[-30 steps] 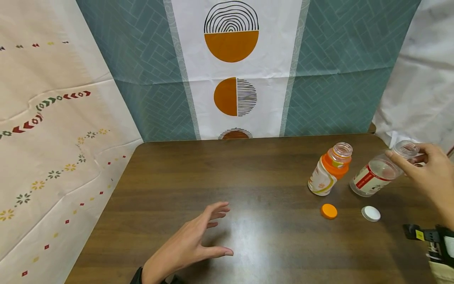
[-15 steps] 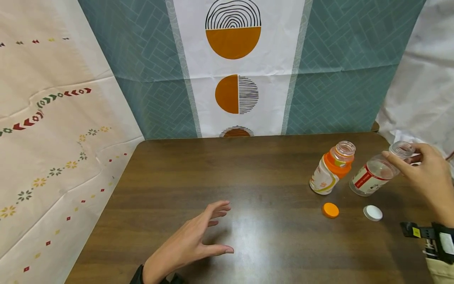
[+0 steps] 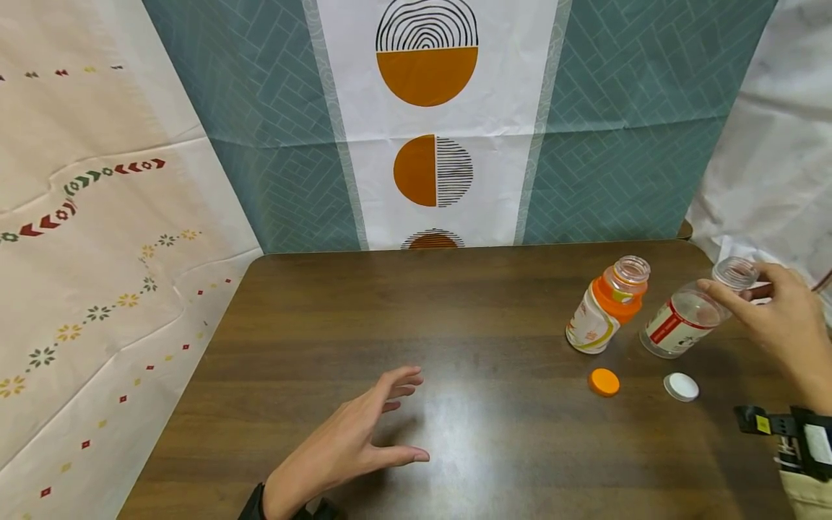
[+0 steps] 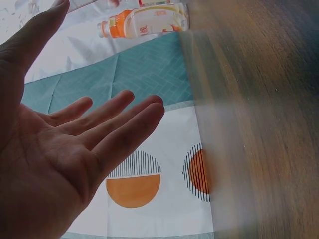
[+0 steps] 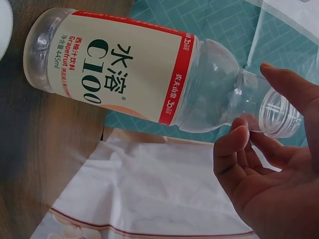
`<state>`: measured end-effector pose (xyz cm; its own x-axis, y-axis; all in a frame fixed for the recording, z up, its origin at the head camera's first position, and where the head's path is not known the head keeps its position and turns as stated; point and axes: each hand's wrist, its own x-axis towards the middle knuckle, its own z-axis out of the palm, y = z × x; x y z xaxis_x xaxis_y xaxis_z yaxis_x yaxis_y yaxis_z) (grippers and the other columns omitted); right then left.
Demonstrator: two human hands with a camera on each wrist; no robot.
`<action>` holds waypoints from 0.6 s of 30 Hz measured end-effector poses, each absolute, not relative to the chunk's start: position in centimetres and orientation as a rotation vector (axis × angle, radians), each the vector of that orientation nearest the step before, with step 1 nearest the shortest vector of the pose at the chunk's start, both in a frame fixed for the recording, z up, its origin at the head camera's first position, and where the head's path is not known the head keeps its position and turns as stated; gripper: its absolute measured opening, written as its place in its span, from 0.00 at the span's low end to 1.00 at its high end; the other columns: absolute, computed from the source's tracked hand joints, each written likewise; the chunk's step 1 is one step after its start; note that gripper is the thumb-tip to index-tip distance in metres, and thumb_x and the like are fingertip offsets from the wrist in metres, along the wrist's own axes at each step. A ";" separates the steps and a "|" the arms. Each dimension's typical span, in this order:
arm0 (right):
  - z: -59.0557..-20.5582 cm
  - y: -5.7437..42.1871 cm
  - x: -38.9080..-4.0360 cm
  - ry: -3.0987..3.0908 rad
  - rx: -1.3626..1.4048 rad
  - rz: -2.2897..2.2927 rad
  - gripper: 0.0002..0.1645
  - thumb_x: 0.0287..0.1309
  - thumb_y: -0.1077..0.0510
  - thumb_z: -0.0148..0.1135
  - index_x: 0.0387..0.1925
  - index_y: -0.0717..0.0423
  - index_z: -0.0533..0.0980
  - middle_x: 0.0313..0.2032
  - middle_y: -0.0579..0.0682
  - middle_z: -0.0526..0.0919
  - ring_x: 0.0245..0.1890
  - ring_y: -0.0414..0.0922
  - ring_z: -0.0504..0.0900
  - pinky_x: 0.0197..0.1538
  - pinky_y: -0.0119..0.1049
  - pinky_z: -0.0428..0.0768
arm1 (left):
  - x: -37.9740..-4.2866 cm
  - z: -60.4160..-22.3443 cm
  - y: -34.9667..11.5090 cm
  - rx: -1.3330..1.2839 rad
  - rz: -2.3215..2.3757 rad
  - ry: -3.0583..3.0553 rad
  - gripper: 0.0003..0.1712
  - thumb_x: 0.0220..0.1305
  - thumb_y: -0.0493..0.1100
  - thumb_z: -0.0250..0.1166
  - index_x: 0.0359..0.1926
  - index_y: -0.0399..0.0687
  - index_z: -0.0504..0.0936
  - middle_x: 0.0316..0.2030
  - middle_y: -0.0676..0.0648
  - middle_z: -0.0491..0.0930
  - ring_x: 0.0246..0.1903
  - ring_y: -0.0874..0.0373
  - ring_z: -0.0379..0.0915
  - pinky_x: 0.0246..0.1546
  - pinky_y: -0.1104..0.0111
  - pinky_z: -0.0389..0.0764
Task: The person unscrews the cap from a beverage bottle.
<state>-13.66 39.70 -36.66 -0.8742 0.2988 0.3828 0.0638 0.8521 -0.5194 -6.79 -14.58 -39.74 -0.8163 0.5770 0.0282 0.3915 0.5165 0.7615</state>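
My right hand (image 3: 783, 310) is at the neck of a clear plastic bottle (image 5: 214, 84), the thumb on one side and curled fingers on the other. The bottle has no cap on, and its cream and red label reads C100. It stands on the table at the right. To its left stands an uncapped bottle with an orange upper part (image 3: 607, 307) and a white label. In front of them lie an orange cap (image 3: 604, 382) and a white cap (image 3: 681, 387). My left hand (image 3: 354, 437) holds nothing, its fingers extended and thumb apart, over the table's front part.
The brown wooden table (image 3: 390, 310) ends at a teal and white patterned cloth (image 3: 585, 180) at the back. A cream embroidered cloth (image 3: 117, 289) hangs along the left side, and a white cloth (image 3: 767, 144) at the right.
Over the past second my right hand and the clear bottle's neck have shifted slightly left. My left hand, the orange bottle and both caps have stayed in place.
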 end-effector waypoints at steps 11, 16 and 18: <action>-37.1 40.4 -13.9 -2.653 -0.238 0.665 0.27 0.56 0.44 0.70 0.33 0.64 0.72 0.29 0.58 0.74 0.23 0.20 0.60 0.25 0.26 0.61 | -6.7 -40.0 -14.7 0.783 1.131 2.545 0.49 0.54 0.69 0.68 0.71 0.77 0.51 0.67 0.65 0.65 0.61 0.53 0.75 0.60 0.57 0.77; -37.3 40.6 -13.8 -2.675 -0.237 0.651 0.28 0.54 0.43 0.71 0.34 0.64 0.72 0.31 0.60 0.73 0.24 0.24 0.63 0.25 0.26 0.61 | -6.7 -40.1 -14.7 0.787 1.125 2.543 0.49 0.54 0.69 0.68 0.71 0.76 0.52 0.67 0.64 0.65 0.61 0.52 0.75 0.60 0.56 0.77; -37.4 40.7 -13.7 -2.684 -0.239 0.659 0.29 0.54 0.43 0.72 0.36 0.63 0.72 0.32 0.60 0.73 0.24 0.23 0.63 0.24 0.26 0.61 | -6.7 -40.1 -14.7 0.789 1.118 2.548 0.49 0.54 0.70 0.68 0.71 0.76 0.52 0.67 0.64 0.65 0.61 0.52 0.75 0.59 0.56 0.77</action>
<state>-13.72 40.68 -37.36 -0.9190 0.2461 0.3079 0.0756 0.8766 -0.4752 -6.67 -14.73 -40.14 -0.8225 0.5686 -0.0099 0.3778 0.5593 0.7379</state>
